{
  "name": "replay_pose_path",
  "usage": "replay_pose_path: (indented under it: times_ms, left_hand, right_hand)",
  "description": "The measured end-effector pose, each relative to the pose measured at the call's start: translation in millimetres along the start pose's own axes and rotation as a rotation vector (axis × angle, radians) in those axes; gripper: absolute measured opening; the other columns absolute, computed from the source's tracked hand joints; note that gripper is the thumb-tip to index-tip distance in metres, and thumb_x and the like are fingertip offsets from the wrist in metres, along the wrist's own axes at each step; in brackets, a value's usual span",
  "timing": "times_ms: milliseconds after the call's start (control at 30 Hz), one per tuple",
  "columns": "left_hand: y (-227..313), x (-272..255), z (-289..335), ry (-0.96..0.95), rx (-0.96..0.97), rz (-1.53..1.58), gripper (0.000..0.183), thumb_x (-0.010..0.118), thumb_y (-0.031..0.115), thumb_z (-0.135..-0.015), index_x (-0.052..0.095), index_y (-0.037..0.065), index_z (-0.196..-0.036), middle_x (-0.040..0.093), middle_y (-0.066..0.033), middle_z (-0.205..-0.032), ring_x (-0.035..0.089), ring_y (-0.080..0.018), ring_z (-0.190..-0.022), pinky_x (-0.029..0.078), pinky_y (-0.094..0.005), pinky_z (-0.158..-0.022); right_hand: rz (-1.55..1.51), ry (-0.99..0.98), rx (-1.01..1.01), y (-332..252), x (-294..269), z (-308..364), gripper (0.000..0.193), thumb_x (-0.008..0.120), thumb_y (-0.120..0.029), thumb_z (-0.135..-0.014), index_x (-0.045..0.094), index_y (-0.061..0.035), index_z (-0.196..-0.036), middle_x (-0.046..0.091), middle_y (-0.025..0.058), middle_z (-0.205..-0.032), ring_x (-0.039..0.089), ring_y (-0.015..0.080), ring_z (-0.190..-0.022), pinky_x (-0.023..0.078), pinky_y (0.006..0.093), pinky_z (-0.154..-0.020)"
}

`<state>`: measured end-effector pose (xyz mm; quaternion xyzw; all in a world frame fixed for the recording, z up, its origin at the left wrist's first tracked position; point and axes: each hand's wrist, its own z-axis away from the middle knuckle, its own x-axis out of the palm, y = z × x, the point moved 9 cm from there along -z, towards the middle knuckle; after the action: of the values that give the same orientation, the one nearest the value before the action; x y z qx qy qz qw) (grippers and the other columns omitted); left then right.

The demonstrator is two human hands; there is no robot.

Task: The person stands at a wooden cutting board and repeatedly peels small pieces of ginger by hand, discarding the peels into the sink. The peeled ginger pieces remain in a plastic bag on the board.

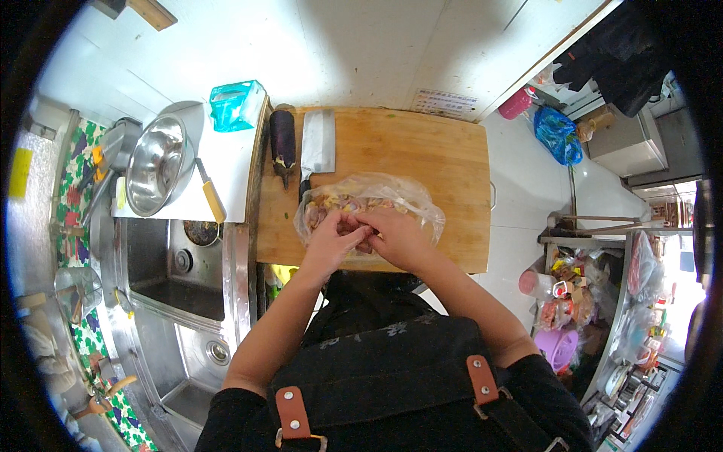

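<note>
A clear plastic bag (423,200) lies spread open near the front edge of the wooden cutting board (452,147), with small pinkish and yellowish pieces (331,203) inside that look like chopped raw meat. Over the bag, my left hand (337,237) and my right hand (395,233) meet, fingertips bent together in a pinch. Whatever sits between the fingers is too small and covered to name. Beyond the bag, a cleaver (318,143) rests flat, its dark handle reaching toward the bag. To its left lies a dark purple eggplant (283,139), stem toward me.
Left of the board, a white counter holds a steel bowl (157,166), a yellow-handled knife (211,197) and a teal package (237,105). A steel double sink (177,297) is nearer. On the right stand shelves with bagged goods (568,294) and a purple basket (556,349).
</note>
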<state>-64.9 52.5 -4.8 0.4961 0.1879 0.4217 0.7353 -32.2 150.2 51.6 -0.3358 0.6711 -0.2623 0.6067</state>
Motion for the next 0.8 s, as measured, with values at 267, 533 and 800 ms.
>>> replay_pose_path:
  times_ms: [267, 533, 800]
  left_hand:
    - [-13, -11, -9, 0.01, 0.069, -0.164, 0.014, 0.062, 0.01, -0.084, 0.055, 0.0, -0.088, 0.06, -0.0057, -0.077, 0.059, -0.012, -0.067, 0.048, -0.0248, -0.061]
    - [-13, -8, -6, -0.005, 0.078, -0.06, 0.013, 0.063, 0.01, -0.083, 0.055, 0.001, -0.089, 0.059, -0.0036, -0.078, 0.054, -0.0094, -0.07, 0.045, -0.0241, -0.065]
    - [-10, -11, -6, 0.062, 0.145, -0.243, 0.02, 0.064, 0.009, -0.081, 0.053, 0.0, -0.095, 0.06, -0.0071, -0.086, 0.058, -0.0123, -0.079, 0.048, -0.0261, -0.072]
  right_hand:
    - [0.017, -0.063, 0.169, 20, 3, 2, 0.021, 0.063, -0.022, -0.077, 0.066, -0.0117, -0.095, 0.067, 0.0107, -0.082, 0.064, 0.0296, -0.074, 0.051, 0.0376, -0.067]
    - [0.002, -0.03, 0.248, 25, -1, -2, 0.018, 0.063, -0.022, -0.077, 0.068, -0.0112, -0.09, 0.066, 0.0112, -0.079, 0.064, 0.0296, -0.072, 0.05, 0.0367, -0.064]
    - [0.044, 0.015, 0.144, 22, 4, 3, 0.017, 0.064, -0.02, -0.076, 0.068, -0.0098, -0.089, 0.066, 0.0106, -0.08, 0.063, 0.0292, -0.074, 0.05, 0.0366, -0.066]
